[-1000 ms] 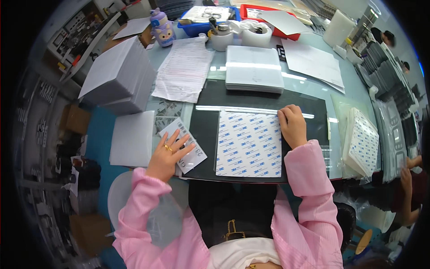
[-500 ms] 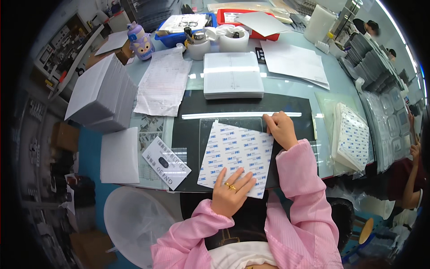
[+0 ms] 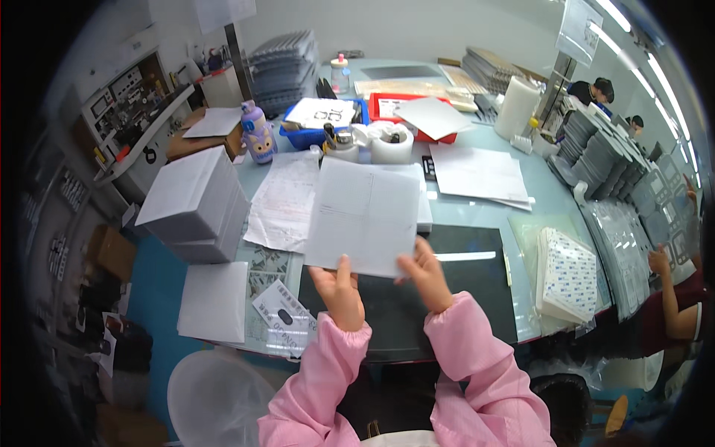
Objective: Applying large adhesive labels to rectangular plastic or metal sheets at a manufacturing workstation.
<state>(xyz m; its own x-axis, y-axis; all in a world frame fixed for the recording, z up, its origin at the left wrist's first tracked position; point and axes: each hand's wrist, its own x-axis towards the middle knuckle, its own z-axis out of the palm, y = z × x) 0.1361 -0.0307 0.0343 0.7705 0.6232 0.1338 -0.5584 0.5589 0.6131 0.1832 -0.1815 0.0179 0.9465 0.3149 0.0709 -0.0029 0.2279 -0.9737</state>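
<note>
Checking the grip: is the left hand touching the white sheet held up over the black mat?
Touching. The head view shows the left hand pinching the white sheet's lower edge, thumb lying over the paper.

Both forearms at the lower middle of the frame wear loose pink sleeves [image 3: 477, 357] gathered into snug elastic cuffs [image 3: 344, 335]; hands are bare.

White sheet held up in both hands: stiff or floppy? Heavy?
The sheet looks fairly stiff: pinched only at its lower edge by the left hand and right hand, it stays flat. Probably light, being thin. Likely creases if squeezed.
</note>
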